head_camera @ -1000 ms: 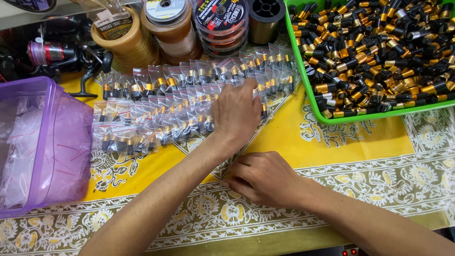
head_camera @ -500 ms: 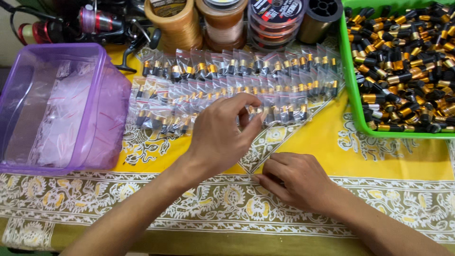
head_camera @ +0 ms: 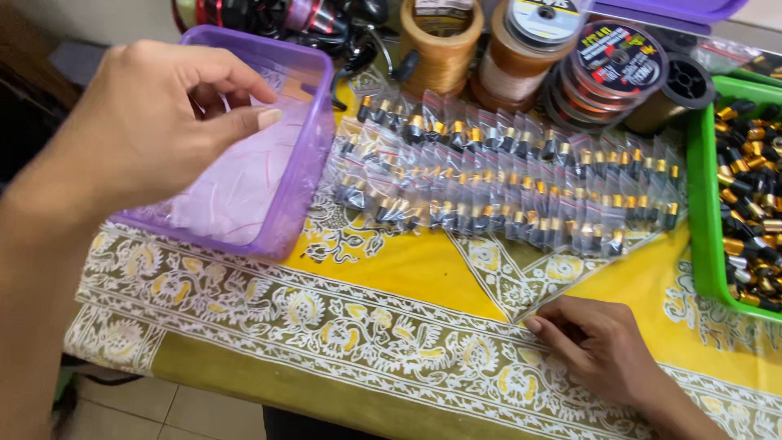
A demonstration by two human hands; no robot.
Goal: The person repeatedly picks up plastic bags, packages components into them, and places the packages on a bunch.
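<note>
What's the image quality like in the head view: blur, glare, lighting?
Head view: the left hand, close to the lens over the purple tub, looks large and slightly soft; the bagged black-and-gold parts show small glints off their clear plastic; lighting is even and diffuse, with only a faint shadow under the right hand; the yellow patterned cloth is sharp.

Table covered by a yellow cloth (head_camera: 423,269) with white floral border, pale tiled floor (head_camera: 163,407) below, light wall (head_camera: 90,20) behind, even soft light.
</note>
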